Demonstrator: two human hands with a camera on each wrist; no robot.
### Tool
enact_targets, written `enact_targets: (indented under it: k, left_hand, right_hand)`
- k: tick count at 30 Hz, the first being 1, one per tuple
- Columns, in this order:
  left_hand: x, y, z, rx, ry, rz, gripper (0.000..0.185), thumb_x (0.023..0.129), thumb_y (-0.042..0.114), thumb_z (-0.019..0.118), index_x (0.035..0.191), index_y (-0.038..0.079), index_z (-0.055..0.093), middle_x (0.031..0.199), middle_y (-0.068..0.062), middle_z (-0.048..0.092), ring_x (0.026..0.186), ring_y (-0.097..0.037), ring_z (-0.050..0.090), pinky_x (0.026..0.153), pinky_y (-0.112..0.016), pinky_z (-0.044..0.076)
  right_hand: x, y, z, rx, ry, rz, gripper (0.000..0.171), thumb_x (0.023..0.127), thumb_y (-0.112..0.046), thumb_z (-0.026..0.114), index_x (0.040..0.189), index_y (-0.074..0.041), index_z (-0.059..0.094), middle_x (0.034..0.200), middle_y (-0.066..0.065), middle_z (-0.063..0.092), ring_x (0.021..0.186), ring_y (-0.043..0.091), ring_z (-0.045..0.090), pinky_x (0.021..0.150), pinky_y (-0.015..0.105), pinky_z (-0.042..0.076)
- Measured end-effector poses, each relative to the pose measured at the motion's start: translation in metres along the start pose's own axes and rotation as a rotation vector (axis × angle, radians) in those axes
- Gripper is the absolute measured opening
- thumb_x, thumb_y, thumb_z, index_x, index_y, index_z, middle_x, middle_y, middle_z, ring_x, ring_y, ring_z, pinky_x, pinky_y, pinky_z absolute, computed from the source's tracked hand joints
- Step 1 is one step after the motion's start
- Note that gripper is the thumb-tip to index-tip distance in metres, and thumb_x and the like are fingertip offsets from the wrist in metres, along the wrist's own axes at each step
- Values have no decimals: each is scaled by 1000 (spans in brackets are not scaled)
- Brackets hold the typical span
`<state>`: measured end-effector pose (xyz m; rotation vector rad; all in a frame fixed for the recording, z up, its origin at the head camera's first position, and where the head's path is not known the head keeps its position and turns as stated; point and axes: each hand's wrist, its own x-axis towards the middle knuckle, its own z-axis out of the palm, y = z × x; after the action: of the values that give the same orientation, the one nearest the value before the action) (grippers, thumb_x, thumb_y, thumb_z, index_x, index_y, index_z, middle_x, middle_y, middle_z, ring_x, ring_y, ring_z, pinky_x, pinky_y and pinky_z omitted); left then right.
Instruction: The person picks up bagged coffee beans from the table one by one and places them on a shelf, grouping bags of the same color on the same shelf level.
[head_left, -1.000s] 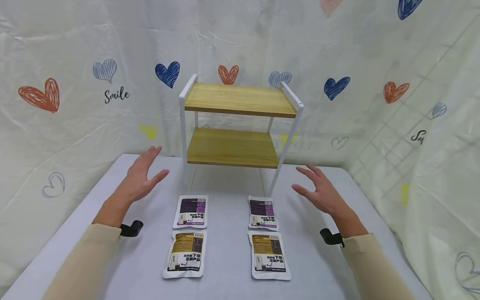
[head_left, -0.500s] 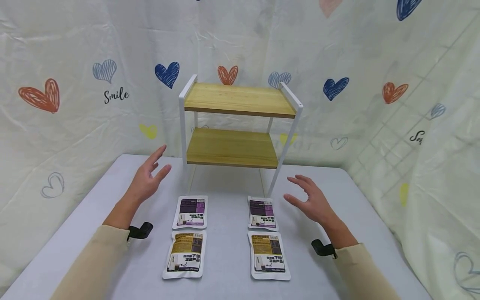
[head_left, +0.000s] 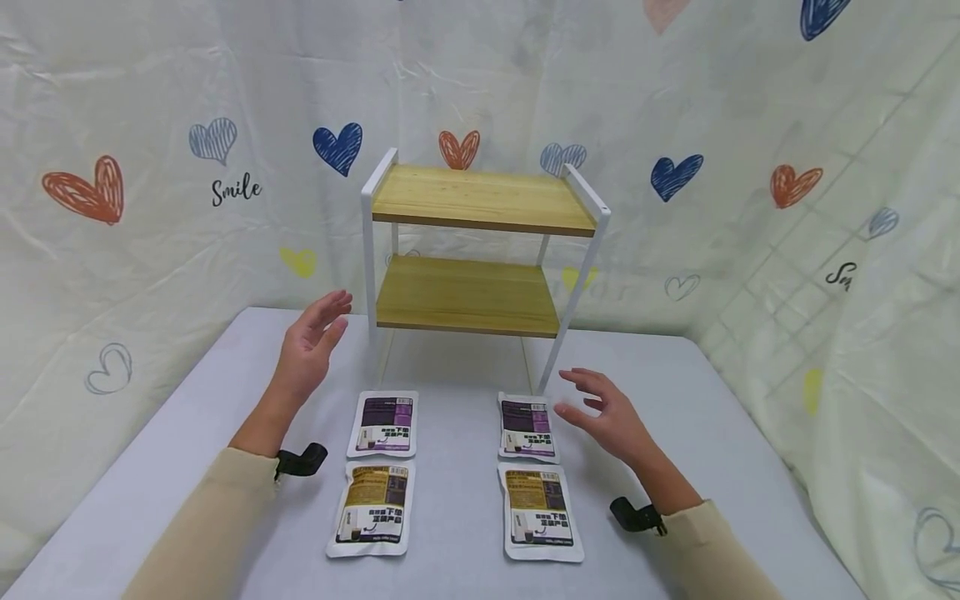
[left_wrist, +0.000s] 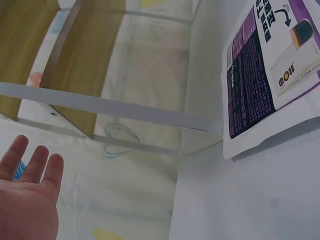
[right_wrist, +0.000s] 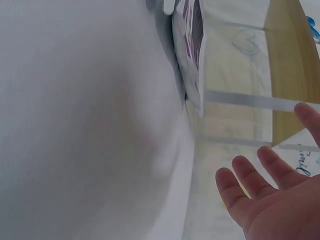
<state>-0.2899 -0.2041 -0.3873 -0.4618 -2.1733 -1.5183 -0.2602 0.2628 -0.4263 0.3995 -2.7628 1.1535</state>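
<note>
My left hand (head_left: pixel 306 346) is in the air left of the shelf rack, its fingers extended and nothing in it. Over on the other side my right hand (head_left: pixel 603 417) hovers just right of a purple-labelled pouch (head_left: pixel 527 427), fingers slightly bent and holding nothing. Another purple-labelled pouch (head_left: pixel 383 424) lies flat to the left, below and right of the left hand. Nearer the front are two pouches with gold-brown labels, one on the left (head_left: pixel 372 510) and one on the right (head_left: pixel 541 512). In the left wrist view, the purple pouch (left_wrist: pixel 270 75) shows a drink picture.
A two-tier rack with white legs and wooden boards (head_left: pixel 480 200) stands at the back of the white table (head_left: pixel 457 467). Behind it hangs a pale curtain (head_left: pixel 480 75) printed with hearts. Black wrist cameras sit on both wrists, the left one (head_left: pixel 302 460) included.
Both hands have moved inward: the left to the right, the right leftward and down towards the far right pouch. The pouches and rack stay put.
</note>
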Motion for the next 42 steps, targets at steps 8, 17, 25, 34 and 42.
enact_targets:
  k: [8, 17, 25, 34, 42]
  left_hand:
    - [6, 2, 7, -27, 3, 4, 47, 107, 22, 57, 152, 16, 47, 153, -8, 54, 143, -29, 50, 110, -15, 42]
    - [15, 5, 15, -21, 26, 10, 45, 106, 19, 58, 150, 15, 50, 151, -8, 56, 141, -28, 53, 115, -38, 46]
    - [26, 10, 21, -97, 53, -1, 43, 104, 19, 61, 147, 12, 54, 146, -8, 58, 133, -20, 57, 109, -18, 46]
    - [25, 40, 21, -116, 60, -12, 41, 104, 8, 59, 142, -5, 54, 137, -24, 56, 115, 0, 55, 98, -5, 45]
    - [28, 43, 23, -85, 80, -13, 38, 104, 11, 60, 138, -6, 56, 132, -25, 59, 109, 2, 55, 96, -4, 46]
  right_hand:
    - [-1, -7, 7, 141, -58, 63, 59, 97, -35, 71, 150, -16, 52, 161, 14, 41, 144, 44, 43, 113, 62, 42]
    - [-1, -11, 15, 198, -118, 142, 64, 94, -45, 73, 149, -19, 54, 163, 10, 39, 145, 43, 43, 113, 62, 43]
    - [-5, -17, 24, 228, -129, 238, 67, 88, -50, 78, 145, -21, 58, 160, 12, 43, 140, 42, 51, 107, 63, 48]
    - [-4, -15, 34, 242, -123, 295, 69, 85, -53, 80, 143, -21, 61, 156, 14, 50, 135, 41, 56, 109, 63, 46]
    - [0, -18, 38, 200, -133, 315, 67, 85, -49, 81, 142, -21, 61, 155, 15, 50, 134, 43, 55, 106, 61, 49]
